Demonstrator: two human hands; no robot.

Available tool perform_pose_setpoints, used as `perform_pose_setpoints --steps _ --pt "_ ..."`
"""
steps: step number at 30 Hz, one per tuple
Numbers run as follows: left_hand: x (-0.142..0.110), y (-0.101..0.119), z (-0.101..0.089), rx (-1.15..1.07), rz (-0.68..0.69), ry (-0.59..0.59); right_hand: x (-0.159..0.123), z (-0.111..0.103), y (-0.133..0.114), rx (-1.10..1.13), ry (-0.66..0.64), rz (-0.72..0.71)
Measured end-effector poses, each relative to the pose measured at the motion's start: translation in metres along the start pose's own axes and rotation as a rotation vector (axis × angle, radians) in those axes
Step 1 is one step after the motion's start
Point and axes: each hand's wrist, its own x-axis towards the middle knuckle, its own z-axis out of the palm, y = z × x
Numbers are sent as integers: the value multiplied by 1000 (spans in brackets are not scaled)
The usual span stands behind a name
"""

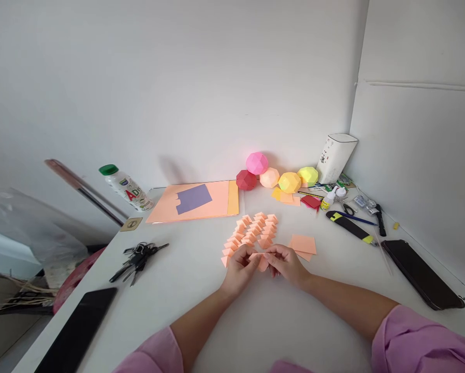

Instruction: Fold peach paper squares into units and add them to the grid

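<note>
My left hand (239, 264) and my right hand (286, 262) meet over the white table (201, 290), both pinching one small folded piece of orange paper (262, 260) between their fingertips. Just beyond the hands lie several folded orange paper pieces in rows (253, 232). A few flat orange squares (304, 244) rest to the right of my right hand.
Paper balls (273, 175) in pink, red, peach and yellow sit by the wall. Orange sheets with a purple piece (195, 201), a bottle (126, 187), keys (138, 258), two dark phones (421, 271) (81, 329), a white box (335, 155), glue, scissors and a cutter (349, 225) lie around.
</note>
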Motion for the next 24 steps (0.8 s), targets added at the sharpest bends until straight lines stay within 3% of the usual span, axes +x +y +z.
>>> perform_pose_setpoints --steps 15,24 --pt "0 -5 0 -116 -39 -114 -1 1 -5 -3 -70 -15" --pt "0 1 0 -5 -67 -69 -1 1 -4 -29 -81 -18"
